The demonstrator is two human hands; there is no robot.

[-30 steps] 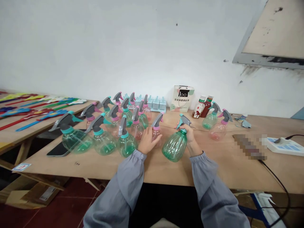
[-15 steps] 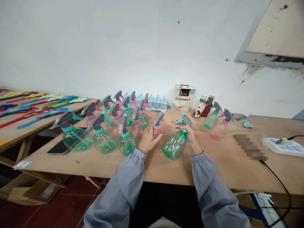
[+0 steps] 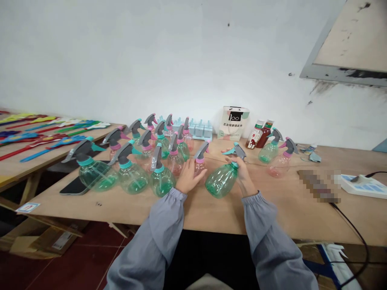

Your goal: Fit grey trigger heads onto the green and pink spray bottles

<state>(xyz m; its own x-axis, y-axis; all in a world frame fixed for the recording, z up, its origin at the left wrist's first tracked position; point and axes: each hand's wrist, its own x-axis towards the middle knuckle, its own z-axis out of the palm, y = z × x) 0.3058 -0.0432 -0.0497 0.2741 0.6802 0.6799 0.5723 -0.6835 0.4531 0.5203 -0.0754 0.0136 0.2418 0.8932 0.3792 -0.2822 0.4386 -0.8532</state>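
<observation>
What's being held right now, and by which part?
The right grip holds a green spray bottle by its neck; the left grip is against a pink bottle, hold unclear.

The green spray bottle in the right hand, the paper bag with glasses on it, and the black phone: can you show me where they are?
Green spray bottle [image 3: 221,180]: head view, on its see-through body.
Paper bag [image 3: 233,124]: head view, on its printed front.
Black phone [image 3: 73,187]: head view, on its dark face.
</observation>
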